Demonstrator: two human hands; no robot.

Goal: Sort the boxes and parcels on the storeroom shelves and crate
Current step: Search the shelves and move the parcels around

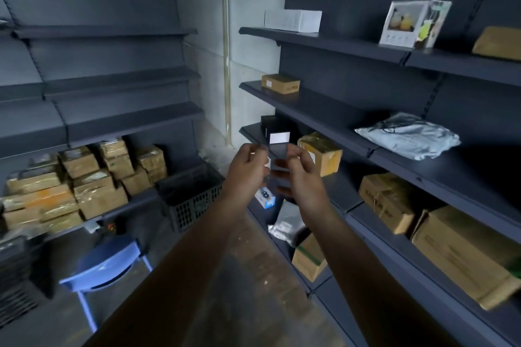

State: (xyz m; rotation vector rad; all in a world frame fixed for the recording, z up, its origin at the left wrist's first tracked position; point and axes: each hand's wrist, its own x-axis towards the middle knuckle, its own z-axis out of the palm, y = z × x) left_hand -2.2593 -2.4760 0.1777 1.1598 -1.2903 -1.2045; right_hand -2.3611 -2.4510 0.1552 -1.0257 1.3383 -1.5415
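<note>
Cardboard boxes are stacked on the low shelf of the left-hand rack. A dark slatted crate is set on the floor just beside them, and a blue chair stands nearer the camera.

A small dark box is held up between both hands in front of the right-hand shelving. The left grip is curled round its left edge, and the right grip is pinched round its right side. A white label is seen at its upper edge — blur leaves it unclear whether this belongs to the held box or to the black box behind it on the shelf.

A taped cardboard box is placed on that shelf, just right of the hands. One shelf higher, a small brown carton and a grey plastic mailer are laid well apart. Above them a white box and a picture-printed box are set. Below the hands, a blue-and-white packet and a silvery bag are seen.
</note>
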